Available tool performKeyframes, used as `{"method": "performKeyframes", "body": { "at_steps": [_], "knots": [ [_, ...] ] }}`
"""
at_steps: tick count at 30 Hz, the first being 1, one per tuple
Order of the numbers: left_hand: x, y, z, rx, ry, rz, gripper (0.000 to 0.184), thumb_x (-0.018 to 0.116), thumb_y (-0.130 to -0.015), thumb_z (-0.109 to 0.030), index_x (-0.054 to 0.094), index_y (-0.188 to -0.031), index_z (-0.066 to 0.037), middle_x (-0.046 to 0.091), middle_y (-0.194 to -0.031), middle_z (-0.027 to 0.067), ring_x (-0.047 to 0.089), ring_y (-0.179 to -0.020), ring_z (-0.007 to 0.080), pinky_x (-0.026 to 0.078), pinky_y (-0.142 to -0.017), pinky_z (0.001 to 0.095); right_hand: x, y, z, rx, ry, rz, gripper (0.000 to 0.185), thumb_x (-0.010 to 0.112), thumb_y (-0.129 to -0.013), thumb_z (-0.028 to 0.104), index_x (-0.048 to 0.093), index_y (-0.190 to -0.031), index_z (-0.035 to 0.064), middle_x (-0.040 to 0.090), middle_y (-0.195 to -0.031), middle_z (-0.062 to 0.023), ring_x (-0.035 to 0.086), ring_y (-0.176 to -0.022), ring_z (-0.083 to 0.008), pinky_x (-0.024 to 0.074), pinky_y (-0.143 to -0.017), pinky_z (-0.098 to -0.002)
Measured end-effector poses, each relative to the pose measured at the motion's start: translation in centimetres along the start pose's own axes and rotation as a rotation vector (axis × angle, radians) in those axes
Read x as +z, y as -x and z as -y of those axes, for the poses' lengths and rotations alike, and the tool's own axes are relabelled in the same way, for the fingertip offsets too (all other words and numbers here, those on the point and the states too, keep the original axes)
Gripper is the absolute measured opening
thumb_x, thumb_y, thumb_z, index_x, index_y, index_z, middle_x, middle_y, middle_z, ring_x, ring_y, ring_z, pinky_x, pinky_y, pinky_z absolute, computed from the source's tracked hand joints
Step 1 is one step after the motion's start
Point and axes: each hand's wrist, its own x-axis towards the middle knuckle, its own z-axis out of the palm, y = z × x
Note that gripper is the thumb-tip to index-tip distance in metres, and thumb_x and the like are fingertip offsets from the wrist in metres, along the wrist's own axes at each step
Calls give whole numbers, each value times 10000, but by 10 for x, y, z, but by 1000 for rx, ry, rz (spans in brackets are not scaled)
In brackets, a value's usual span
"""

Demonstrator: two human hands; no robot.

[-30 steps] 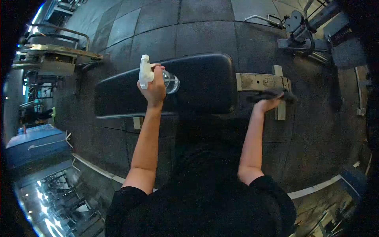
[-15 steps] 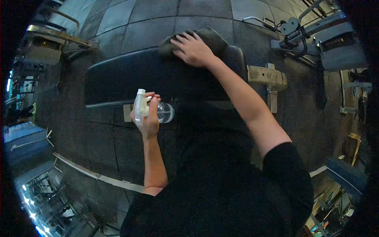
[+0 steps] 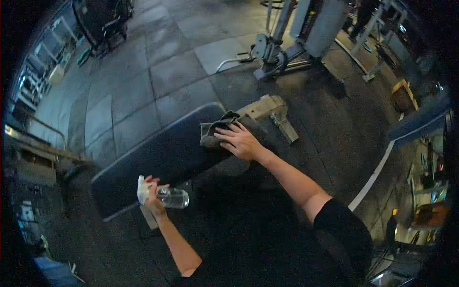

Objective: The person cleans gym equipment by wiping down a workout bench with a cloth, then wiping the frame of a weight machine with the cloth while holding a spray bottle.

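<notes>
A clear spray bottle (image 3: 173, 197) with a white trigger head lies tilted sideways in my left hand (image 3: 154, 203), whose fingers are wrapped round its neck. The bottle is beside the near edge of a black padded gym bench (image 3: 153, 160). At the bench's right end, my right hand (image 3: 242, 143) presses a dark grey towel (image 3: 210, 137) against the pad. Its fingers lie over the bunched cloth, and part of the towel bulges out beyond the hand.
A beige metal bench frame (image 3: 262, 106) juts out past the right end of the pad. Behind it stands a weight machine (image 3: 282, 52) on the tiled rubber floor (image 3: 129, 91). A person's legs (image 3: 361, 21) show at the top right.
The view has turned, so the bench now slants up to the right. My right hand and the towel have moved from the far edge toward the right end's near side. The bottle remains in my left hand.
</notes>
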Motion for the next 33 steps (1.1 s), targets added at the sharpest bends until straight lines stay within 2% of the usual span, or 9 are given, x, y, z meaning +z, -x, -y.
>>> {"method": "performKeyframes", "body": {
  "at_steps": [4, 7, 13, 22, 23, 25, 27, 31, 33],
  "knots": [
    [-27, -16, 19, 40, -60, 114, 492, 641, -910, -295, 582, -1256, 51, 693, -991, 191, 747, -725, 329, 601, -651, 393, 25, -31, -23, 146, -13, -212, 469, 574, -1020, 378, 613, -1413, 125, 509, -1552, -81, 414, -1448, -387, 329, -1179, -553],
    [-22, -18, 15, 15, -5, 115, 360, 597, -919, -157, 581, -1196, 72, 658, -946, 170, 745, -727, 333, 629, -651, 422, 29, -35, -23, 199, -20, -253, 465, 566, -1028, 366, 606, -1417, 113, 509, -1551, -86, 410, -1449, -394, 357, -1160, -552],
    [-31, -26, 32, 2, -28, 39, 305, 571, -902, -126, 563, -1127, 81, 594, -1067, 192, 707, -705, 317, 653, -607, 433, 23, -32, -20, 242, -101, -276, 459, 602, -1020, 334, 597, -1426, 118, 494, -1563, -105, 412, -1448, -433, 372, -1160, -512],
    [-20, -13, 26, 83, -129, -24, 326, 593, -909, -127, 557, -1173, 61, 633, -901, 161, 691, -673, 280, 638, -595, 379, 19, -27, -14, 288, -180, -314, 592, 691, -953, 444, 576, -1442, 130, 491, -1557, -107, 448, -1415, -425, 414, -1126, -540],
    [-29, -15, 30, 13, -122, -15, 243, 616, -882, -94, 615, -970, 133, 575, -1180, 167, 701, -786, 301, 648, -649, 384, 18, -26, -12, 310, -191, -309, 622, 713, -935, 448, 567, -1453, 134, 486, -1561, -108, 448, -1414, -428, 412, -1128, -539],
    [13, 8, -18, -109, -134, -74, 242, 623, -870, -79, 608, -1027, 104, 591, -1111, 151, 690, -792, 286, 632, -663, 378, 12, -34, -17, 314, -209, -309, 654, 734, -916, 452, 558, -1463, 138, 482, -1565, -109, 449, -1413, -431, 411, -1131, -538],
    [20, 6, -21, -115, -232, -141, 362, 638, -902, -125, 576, -1236, 1, 660, -925, 132, 716, -762, 270, 622, -650, 377, 14, -32, -15, 334, -181, -287, 656, 746, -906, 420, 555, -1469, 143, 479, -1571, -98, 455, -1408, -430, 416, -1128, -538],
    [19, 12, -41, -166, -673, -35, 364, 700, -842, -163, 645, -1167, -8, 667, -1020, 119, 677, -891, 240, 561, -804, 363, -5, -21, -19, 482, -309, -41, 585, 715, -929, 386, 592, -1427, 104, 563, -1482, -164, 540, -1327, -412, 467, -1077, -471],
    [27, 32, -77, 28, -725, -44, 363, 735, -785, -112, 685, -1136, -39, 697, -991, 75, 680, -902, 200, 532, -861, 338, -86, -13, 8, 860, -608, 230, 520, 654, -967, 415, 634, -1366, 82, 667, -1330, -202, 618, -1225, -410, 498, -1005, -447]
  ]
}}
